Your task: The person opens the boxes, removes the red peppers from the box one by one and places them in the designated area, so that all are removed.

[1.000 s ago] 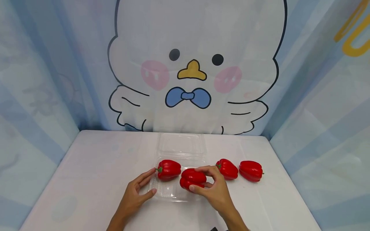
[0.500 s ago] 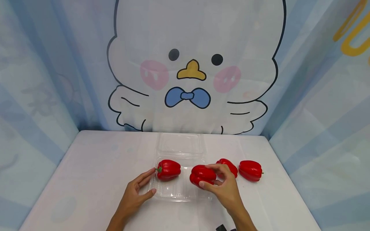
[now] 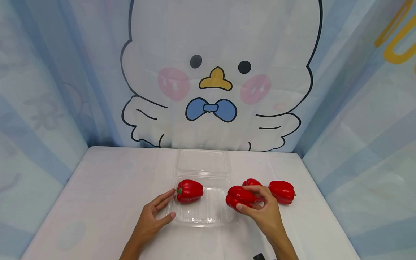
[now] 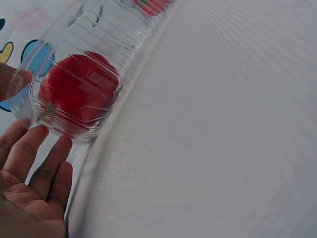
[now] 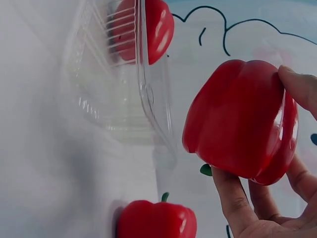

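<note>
Head view evenly lit; wrist views dimmer; white glints on the clear container (image 3: pixel 208 216).

We see a small draped booth arranged like a tabletop set; what kind of building houses it we cannot tell. We note a left drape (image 3: pixel 39 108) and a right drape (image 3: pixel 364 151), both printed in pale blue, enclosing a pale table (image 3: pixel 123 173), and, behind its far edge, a back drape (image 3: pixel 208 36) bearing a cartoon bird (image 3: pixel 216 83) with a blue bow tie (image 3: pixel 211 108).
</note>
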Available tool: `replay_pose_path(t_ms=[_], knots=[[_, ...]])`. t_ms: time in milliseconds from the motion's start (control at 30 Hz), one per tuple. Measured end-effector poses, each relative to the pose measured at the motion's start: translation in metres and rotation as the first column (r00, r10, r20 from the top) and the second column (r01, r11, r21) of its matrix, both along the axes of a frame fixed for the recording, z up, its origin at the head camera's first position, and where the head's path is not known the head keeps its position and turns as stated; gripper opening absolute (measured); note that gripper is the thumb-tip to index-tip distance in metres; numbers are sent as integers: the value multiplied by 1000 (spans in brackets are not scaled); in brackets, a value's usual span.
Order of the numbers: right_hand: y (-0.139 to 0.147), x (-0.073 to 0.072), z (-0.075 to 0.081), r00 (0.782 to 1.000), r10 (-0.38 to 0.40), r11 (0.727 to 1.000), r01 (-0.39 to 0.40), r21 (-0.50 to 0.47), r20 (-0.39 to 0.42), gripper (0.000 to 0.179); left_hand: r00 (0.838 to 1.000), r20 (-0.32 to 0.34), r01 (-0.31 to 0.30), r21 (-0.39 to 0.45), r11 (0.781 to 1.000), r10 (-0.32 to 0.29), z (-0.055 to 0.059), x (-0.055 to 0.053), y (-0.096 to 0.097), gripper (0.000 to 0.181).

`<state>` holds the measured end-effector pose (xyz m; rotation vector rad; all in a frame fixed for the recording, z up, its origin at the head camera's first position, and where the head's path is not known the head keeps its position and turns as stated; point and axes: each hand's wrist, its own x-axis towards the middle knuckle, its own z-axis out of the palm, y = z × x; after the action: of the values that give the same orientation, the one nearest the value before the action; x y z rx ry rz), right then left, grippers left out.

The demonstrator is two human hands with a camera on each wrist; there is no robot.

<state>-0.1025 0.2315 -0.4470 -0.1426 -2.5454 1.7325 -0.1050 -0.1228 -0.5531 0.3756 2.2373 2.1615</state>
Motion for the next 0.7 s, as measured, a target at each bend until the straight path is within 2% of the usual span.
replay_pose_path(t_ms=[300, 500, 700], knots=[[11, 5, -1, 999, -32, 999, 32, -16, 18, 64, 1000, 12, -2, 3, 1000, 1, 0, 1, 0, 69], [17, 8, -4, 998, -57, 998, 56, 21, 33, 64, 1000, 0, -1, 4, 1000, 1, 0, 0, 0, 68], [25, 11, -7, 996, -77, 996, 75, 45, 36, 66, 1000, 27, -11, -5, 1000, 11, 2, 0, 0, 69]])
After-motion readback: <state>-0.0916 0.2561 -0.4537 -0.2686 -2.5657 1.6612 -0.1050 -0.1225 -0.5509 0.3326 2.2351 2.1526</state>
